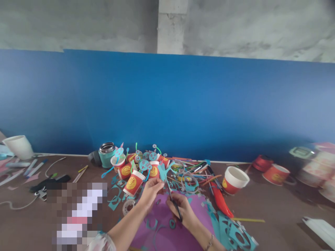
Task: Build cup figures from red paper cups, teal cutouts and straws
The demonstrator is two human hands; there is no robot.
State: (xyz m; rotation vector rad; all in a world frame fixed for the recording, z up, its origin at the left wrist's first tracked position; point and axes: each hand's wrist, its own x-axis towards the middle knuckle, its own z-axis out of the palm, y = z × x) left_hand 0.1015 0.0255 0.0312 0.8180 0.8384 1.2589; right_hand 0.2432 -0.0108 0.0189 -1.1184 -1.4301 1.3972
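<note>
My right hand (183, 208) grips a pair of black-handled scissors (176, 206), its blades pointing up and away from me. In my left hand (152, 191) a piece of light blue paper (162, 171) is pinched between the fingertips, close to the blades. Both hands are over a purple sheet (192, 205), on which lie blue paper scraps and a small round cutout (172, 223). Just beyond my left hand, red-and-white paper cups (134, 183) carry blue paper faces (144, 165) and bent arms. A roll of clear tape (128, 207) sits left of my left forearm.
Pens, wires and scraps are heaped behind the hands, with a red-handled tool (221, 200) beside them. A white-and-red cup (235, 179) stands to the right, a teal jar (106, 155) at the back left. Cut blue sheets (232, 232) lie right of the purple sheet. A blue partition (167, 104) rises behind the table.
</note>
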